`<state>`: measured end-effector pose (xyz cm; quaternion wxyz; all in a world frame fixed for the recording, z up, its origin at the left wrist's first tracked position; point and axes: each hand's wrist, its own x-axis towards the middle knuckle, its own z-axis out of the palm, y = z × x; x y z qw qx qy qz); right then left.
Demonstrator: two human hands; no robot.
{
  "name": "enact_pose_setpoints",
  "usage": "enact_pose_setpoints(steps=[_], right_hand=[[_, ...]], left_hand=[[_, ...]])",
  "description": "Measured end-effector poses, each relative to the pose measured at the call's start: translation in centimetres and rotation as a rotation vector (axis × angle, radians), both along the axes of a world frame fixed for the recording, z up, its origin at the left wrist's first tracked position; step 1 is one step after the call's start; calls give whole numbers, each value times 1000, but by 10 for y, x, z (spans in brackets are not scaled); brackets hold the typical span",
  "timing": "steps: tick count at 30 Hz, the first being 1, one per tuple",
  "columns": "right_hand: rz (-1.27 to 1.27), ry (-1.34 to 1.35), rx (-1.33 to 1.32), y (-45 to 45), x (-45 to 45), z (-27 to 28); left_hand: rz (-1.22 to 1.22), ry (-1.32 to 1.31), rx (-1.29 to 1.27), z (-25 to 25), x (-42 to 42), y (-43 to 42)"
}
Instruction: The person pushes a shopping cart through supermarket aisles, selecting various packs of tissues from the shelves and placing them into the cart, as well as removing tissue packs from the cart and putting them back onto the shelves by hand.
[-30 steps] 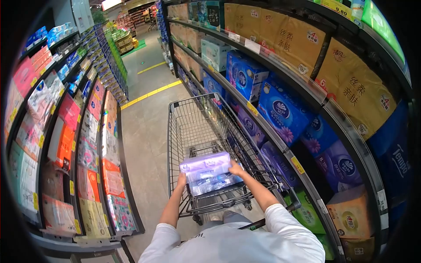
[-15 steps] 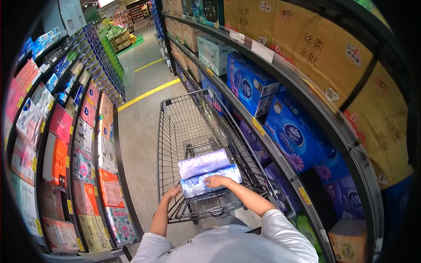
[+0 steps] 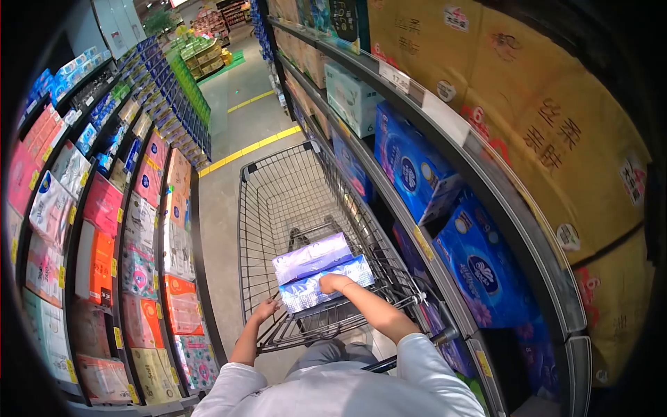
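Observation:
A grey wire shopping cart (image 3: pixel 242 229) stands in front of me. Two long plastic-wrapped packs lie side by side in its near part: a lilac pack (image 3: pixel 310 256) and, closer to me, a shiny blue-and-white pack (image 3: pixel 313 297). They look like tissue packs, but their print is too small to read. My right hand (image 3: pixel 336 283) rests on top of the blue-and-white pack with curled fingers gripping its wrapper. My left hand (image 3: pixel 265 310) is at the cart's left side, by that pack's left end. Its fingers are closed; whether they hold wire or wrapper I cannot tell.
Shelves of tissue packs (image 3: pixel 142 229) line the left. On the right, close to the cart, shelves hold blue packs (image 3: pixel 479 271) and large tan packs (image 3: pixel 549 125). Ahead, the grey aisle floor (image 3: pixel 253 128) has yellow strips (image 3: pixel 250 149). A green display (image 3: pixel 208 52) stands farther off.
The view has shifted, so the cart and packs appear slightly farther left and the right shelf looks larger. Both hands keep nearly the same places at the packs.

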<state>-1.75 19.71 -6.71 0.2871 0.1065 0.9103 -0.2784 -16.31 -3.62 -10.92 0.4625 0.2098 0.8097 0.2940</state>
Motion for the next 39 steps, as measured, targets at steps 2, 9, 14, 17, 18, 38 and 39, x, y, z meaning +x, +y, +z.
enact_pose_setpoints(steps=[2,9,14,17,18,38,39], right_hand=[[-7,19,-132,2,-19,-21],[-84,27,-17,45,-66,-20],[-193,-28,-97,81,-112,-18],[-211,-43,-143,100,-140,-21],[-218,-61,-191,105,-145,-11],[-217,235,14,172,-249,49],[-210,231,-23,173,-254,47]], left_hand=[[59,-23,19,-4,-12,1],[-157,99,-92,-23,-74,29],[-295,150,3,-21,-140,67],[-375,200,105,21,-170,100],[-375,194,115,31,-181,109],[-612,-214,329,115,-191,265],[-620,-179,321,121,-192,267]])
